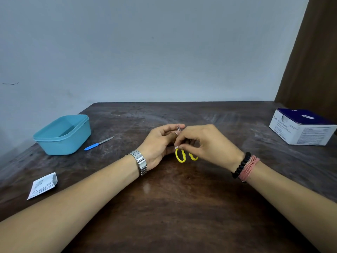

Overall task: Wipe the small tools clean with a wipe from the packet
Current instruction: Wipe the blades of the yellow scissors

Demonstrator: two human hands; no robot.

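Note:
Small scissors with yellow handles (180, 155) are held upright over the middle of the table, their metal tips showing between my two hands. My left hand (160, 141) curls around the blades from the left. My right hand (204, 141) pinches the scissors near the top of the handles. No wipe shows between the fingers; any wipe there is hidden. A nail file with a blue handle (98, 143) lies on the table to the left. A torn white wipe packet (42, 185) lies at the near left.
A light blue plastic tub (82, 132) stands at the left, beside the file. A white and dark blue box (302, 127) sits at the far right. The dark wooden table (173, 207) meets a wall behind and a brown curtain at the right.

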